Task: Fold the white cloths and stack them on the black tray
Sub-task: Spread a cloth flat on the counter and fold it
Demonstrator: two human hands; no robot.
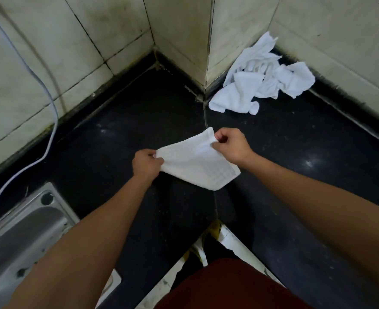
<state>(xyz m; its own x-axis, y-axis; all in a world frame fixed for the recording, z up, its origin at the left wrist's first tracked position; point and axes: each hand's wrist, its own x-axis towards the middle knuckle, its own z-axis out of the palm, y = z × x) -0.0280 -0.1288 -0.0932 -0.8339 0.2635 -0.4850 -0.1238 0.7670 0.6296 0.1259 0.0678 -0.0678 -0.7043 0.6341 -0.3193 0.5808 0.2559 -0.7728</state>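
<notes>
I hold one white waffle-weave cloth [197, 161] stretched between both hands just above the black countertop [117, 134]. My left hand [147, 163] pinches its left corner and my right hand [232, 144] pinches its upper right corner. The cloth's lower corner hangs down toward me. A crumpled pile of white cloths [262, 79] lies at the back right, against the tiled wall corner. No black tray can be told apart from the dark counter.
Tiled walls [184, 30] close off the back, with a jutting corner in the middle. A steel sink [21, 230] sits at the lower left, and a white cable [50, 121] runs down the left wall. The counter's inner edge [228, 239] is near my body.
</notes>
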